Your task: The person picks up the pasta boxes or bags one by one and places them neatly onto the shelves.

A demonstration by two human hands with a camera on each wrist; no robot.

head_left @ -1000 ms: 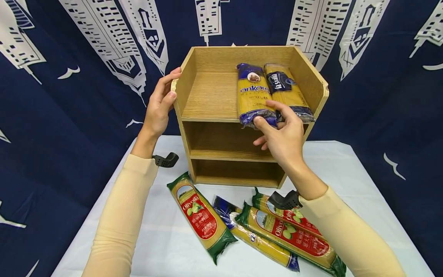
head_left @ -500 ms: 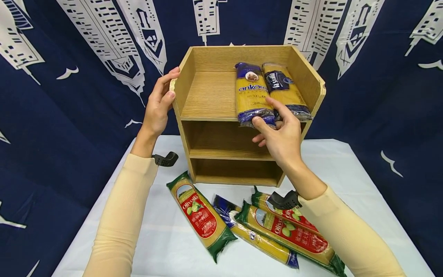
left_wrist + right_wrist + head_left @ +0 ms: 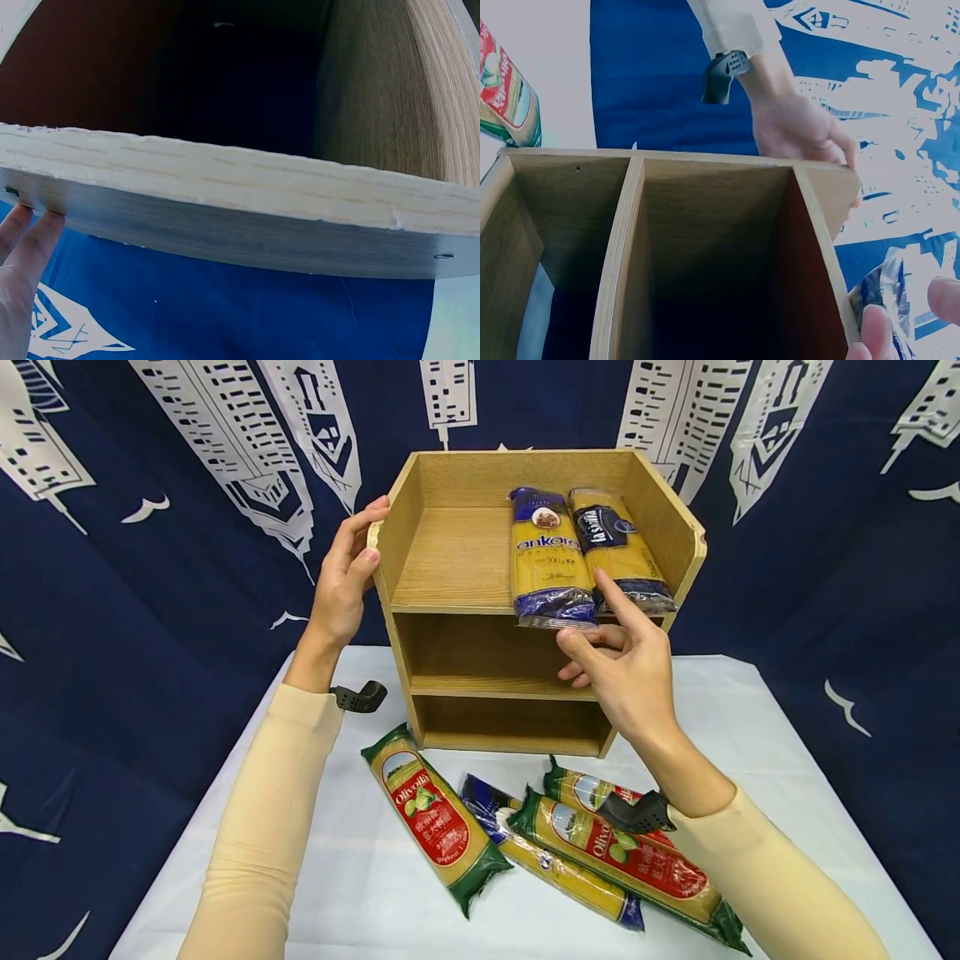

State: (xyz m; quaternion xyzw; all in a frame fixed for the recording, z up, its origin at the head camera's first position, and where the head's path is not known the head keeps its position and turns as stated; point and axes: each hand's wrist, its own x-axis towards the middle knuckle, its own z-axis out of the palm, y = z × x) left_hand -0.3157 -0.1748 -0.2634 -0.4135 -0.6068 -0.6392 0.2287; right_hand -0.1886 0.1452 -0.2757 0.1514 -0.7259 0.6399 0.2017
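My left hand [image 3: 341, 578] rests on the wooden shelf unit's [image 3: 381, 560] left side panel. In the left wrist view its fingertips [image 3: 49, 219] touch the panel's outer face. On the top shelf, a yellow-and-blue Ankara spaghetti packet [image 3: 551, 547] lies beside a La Sirilla-like dark-labelled pasta packet [image 3: 618, 547]. The Ankara packet's clear end overhangs the shelf's front edge. My right hand [image 3: 633, 681] is at that end, thumb and index finger spread apart, gripping nothing. The index tip is near the gap between packets; whether it touches them is unclear.
Two lower shelf levels [image 3: 510, 693] open toward me. On the white table [image 3: 330, 860] lie a green-ended Olivoila spaghetti packet [image 3: 435, 822], a yellow-and-blue packet [image 3: 555, 864], and two overlapping Olivoila packets [image 3: 622, 852], partly behind my right forearm. A patterned blue cloth [image 3: 187, 610] hangs behind.
My right hand has let go of the Ankara packet's end and drawn slightly down and right. The packet stays on the top shelf. My left hand keeps its place on the side panel.
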